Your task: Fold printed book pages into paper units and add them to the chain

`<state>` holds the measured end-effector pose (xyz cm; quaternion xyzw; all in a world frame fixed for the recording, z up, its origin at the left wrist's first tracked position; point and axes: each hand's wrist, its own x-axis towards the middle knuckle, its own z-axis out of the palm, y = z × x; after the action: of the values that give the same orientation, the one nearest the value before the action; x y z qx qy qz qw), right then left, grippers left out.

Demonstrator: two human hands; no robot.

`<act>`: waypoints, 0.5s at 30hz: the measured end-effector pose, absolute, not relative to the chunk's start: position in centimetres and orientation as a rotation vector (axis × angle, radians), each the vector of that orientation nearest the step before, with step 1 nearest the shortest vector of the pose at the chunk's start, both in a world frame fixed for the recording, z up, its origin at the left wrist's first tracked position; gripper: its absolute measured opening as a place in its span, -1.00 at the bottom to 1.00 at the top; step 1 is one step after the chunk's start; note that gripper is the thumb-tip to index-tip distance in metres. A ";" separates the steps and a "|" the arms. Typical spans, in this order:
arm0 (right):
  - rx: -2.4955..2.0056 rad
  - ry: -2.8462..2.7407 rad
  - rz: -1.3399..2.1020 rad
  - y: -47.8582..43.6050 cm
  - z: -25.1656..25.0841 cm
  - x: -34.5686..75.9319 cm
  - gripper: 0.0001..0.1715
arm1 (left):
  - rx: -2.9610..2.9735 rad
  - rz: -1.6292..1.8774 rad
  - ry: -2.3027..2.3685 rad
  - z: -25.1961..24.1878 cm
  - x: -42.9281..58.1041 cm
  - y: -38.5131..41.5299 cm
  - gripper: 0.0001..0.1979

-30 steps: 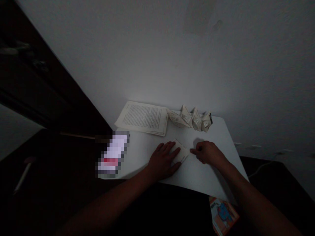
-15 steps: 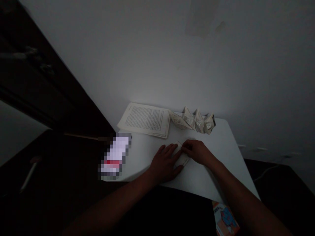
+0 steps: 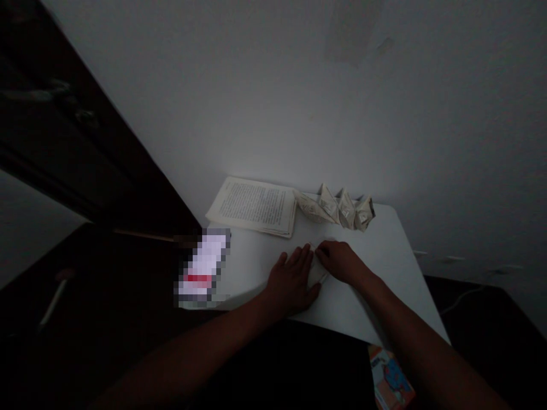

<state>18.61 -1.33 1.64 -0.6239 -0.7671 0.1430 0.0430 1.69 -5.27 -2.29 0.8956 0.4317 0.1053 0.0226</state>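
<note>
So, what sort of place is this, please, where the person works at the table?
Probably a dim room in a home, though I cannot be certain: the small white table stands by a pale wall, and a dark door with a lever handle is at the left.

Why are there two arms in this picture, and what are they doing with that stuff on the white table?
There's no robot here! Those bare arms belong to a person wearing a camera on their head, so you see what it sees, looking forward and down. On the white table, the left hand lies flat on a small folded paper. The right hand has its fingertips at the paper's edge; it's too dark to tell if they pinch it. Behind are printed pages and folded paper shapes. The blurred-out bright thing is probably a phone.
</note>
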 end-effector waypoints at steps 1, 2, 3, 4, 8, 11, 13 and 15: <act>-1.908 -2.343 0.432 -1.3 1.6 18.6 -0.69 | 2.767 0.329 1.360 -2.3 1.7 -5.3 -0.29; -1.911 -2.338 0.428 -1.3 1.6 18.6 -0.69 | 2.759 0.331 1.379 -2.3 1.7 -5.3 -0.27; -1.916 -2.332 0.425 -1.3 1.6 18.6 -0.69 | 2.752 0.332 1.394 -2.4 1.7 -5.3 -0.25; -1.924 -2.326 0.421 -1.3 1.5 18.6 -0.70 | 2.748 0.329 1.399 -2.4 1.7 -5.2 -0.24; -1.967 -2.290 0.426 -1.2 1.4 18.5 -0.72 | 2.728 0.315 1.430 -2.5 1.6 -5.2 -0.23; -1.990 -2.253 0.442 -1.1 1.2 18.4 -0.75 | 2.697 0.316 1.472 -2.5 1.4 -5.2 -0.19; -1.988 -2.238 0.455 -1.1 1.1 18.5 -0.76 | 2.686 0.323 1.463 -2.2 1.2 -5.2 -0.18; -1.992 -2.214 0.465 -1.1 0.9 18.5 -0.77 | 2.673 0.348 1.447 -1.8 1.2 -5.0 -0.21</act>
<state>18.46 -1.10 0.91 -0.6594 -0.7331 0.1541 0.0636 1.15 -4.97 -1.79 0.8729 0.4726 0.1136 0.0412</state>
